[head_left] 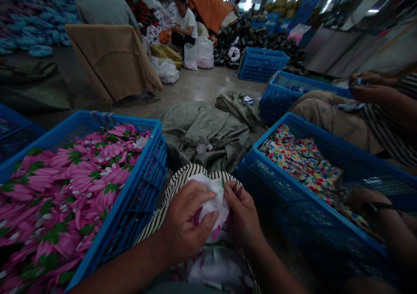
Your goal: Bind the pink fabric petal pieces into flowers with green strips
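Over my lap I hold a white and pink fabric piece [213, 213] with a bit of green at its top edge. My left hand [190, 218] grips its left side, thumb and fingers closed on the cloth. On the other side my right hand [243, 209] pinches the upper right edge near the green part. More white and pink pieces [215, 263] lie on my lap below, over black-and-white striped cloth [169, 194]. To my left, pink sewn pieces with green leaf shapes [81, 176] fill a blue crate [130, 198].
At right a blue crate [280, 185] holds colourful printed fabric pieces [302, 159], with a co-worker's wristwatched arm [384, 211] reaching in. Grey-green sacking [205, 129] lies on the floor ahead. A cloth-draped chair [110, 59] and more blue crates [263, 64] stand beyond.
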Motion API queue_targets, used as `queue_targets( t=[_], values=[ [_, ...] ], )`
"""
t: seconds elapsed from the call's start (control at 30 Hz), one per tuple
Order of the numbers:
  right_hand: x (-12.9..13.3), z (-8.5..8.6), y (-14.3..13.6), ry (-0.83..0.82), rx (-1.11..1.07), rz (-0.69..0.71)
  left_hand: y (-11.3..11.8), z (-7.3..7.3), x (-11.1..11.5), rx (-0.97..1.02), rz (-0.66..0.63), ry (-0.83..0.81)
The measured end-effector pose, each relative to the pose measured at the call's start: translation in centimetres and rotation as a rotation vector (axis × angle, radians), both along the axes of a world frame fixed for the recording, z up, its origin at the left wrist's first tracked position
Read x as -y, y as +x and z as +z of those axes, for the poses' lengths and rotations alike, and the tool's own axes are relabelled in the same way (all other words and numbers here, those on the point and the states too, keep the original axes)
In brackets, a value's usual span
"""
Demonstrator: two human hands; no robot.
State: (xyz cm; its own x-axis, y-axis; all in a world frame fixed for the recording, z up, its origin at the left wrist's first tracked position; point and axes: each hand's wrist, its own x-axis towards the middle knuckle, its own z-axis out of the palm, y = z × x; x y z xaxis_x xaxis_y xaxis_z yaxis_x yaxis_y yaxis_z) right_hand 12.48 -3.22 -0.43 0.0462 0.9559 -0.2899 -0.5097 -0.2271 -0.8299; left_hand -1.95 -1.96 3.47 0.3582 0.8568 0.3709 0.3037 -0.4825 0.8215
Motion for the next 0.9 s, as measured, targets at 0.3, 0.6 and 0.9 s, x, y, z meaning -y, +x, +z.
queue_targets(
  t=[0.3,0.6,0.9],
  values=[
    [-0.4,1.1,1.3,0.038,0.158,0.255,0.1,-0.5,-1.9,0.537,-0.139,-1.155],
    [-1.4,-0.3,4.1,0.043,0.413,0.176,0.2,-1.1,-2.0,0.782,0.037,-1.205],
    [-0.5,-0.6,4.3,0.183,0.617,0.027,0.8,-1.2,-1.9,0.808,0.128,-1.147]
  ],
)
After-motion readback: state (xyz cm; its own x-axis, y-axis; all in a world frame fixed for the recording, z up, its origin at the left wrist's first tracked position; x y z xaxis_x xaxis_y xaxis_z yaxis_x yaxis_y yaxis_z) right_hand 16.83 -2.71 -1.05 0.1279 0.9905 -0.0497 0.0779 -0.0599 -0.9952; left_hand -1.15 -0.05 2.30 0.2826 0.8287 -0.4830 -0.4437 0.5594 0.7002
